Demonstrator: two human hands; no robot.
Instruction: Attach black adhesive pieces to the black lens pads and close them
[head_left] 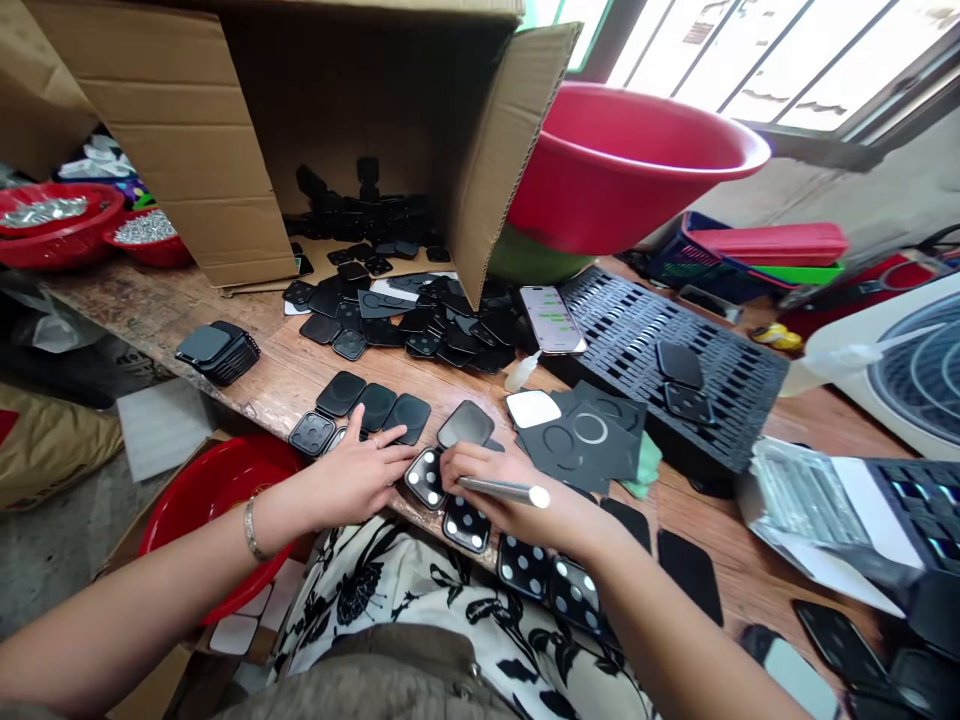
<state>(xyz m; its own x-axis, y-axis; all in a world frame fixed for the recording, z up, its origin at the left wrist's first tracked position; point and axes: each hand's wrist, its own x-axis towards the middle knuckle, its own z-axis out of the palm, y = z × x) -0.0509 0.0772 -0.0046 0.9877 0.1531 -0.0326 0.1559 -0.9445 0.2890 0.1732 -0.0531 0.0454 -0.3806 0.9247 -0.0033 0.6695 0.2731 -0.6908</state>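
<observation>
- Red bowls (60,252) of shiny small parts sit far left; a red basin (247,455) stands lower, near left, past the table edge.
- Next comes a stack of black squares (217,350), closed up and apart from the handled pieces.
- Behind, a cardboard box (165,140) gapes open; its right flap juts over a loose pile of black pieces (420,325), which look unsorted.
- Nearer, a row of opened black cases (377,405) shows no white dots, so these seem not yet done.
- The person's left hand (364,460) grips nothing, its fingers spread over that row and partly hiding it; whether they press down cannot be told.
- Just right lies the opened case in hand, its dotted lower half (426,480) bearing white dots, its grey upper half (465,425) bare.
- The right hand (487,475) is curled over it, grasping a slim silver tool (506,491) whose working end is hidden.
- Near right, more dotted halves (523,567) appear filled.
- Farther right, a phone (553,320), a small bottle (523,371), dark sheets (570,440) and a slatted black tray (622,350) crowd the surface.
</observation>
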